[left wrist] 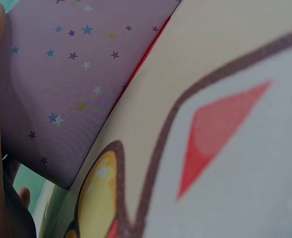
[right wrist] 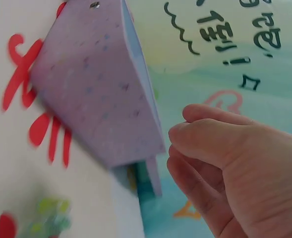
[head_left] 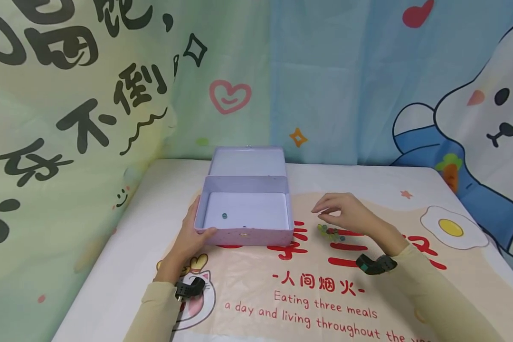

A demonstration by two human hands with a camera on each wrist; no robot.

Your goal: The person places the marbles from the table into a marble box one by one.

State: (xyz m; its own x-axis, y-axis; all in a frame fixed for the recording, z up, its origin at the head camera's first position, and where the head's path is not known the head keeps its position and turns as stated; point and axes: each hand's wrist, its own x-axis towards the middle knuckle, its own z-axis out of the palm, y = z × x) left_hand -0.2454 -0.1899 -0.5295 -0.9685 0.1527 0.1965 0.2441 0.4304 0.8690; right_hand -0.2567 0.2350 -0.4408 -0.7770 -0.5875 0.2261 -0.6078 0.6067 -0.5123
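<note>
A lilac tin box (head_left: 243,237) with small stars on its sides stands with its hinged lid (head_left: 246,161) raised at the back. One small teal bead (head_left: 224,216) lies inside, and a dark speck shows near its front wall. My left hand (head_left: 190,240) grips the box's front left corner, thumb along the front. My right hand (head_left: 346,211) hovers right of the box, fingers bent and thumb close to them; whether anything small is between the tips is hidden. Below it lies a small cluster of green and bluish beads (head_left: 331,232), blurred in the right wrist view.
The table (head_left: 175,175) carries a printed cloth with red lettering, a fried egg (head_left: 451,229) and a cat's head. A patterned curtain (head_left: 316,80) hangs behind the table and along its left side. Each wrist wears a dark strap camera (head_left: 376,264).
</note>
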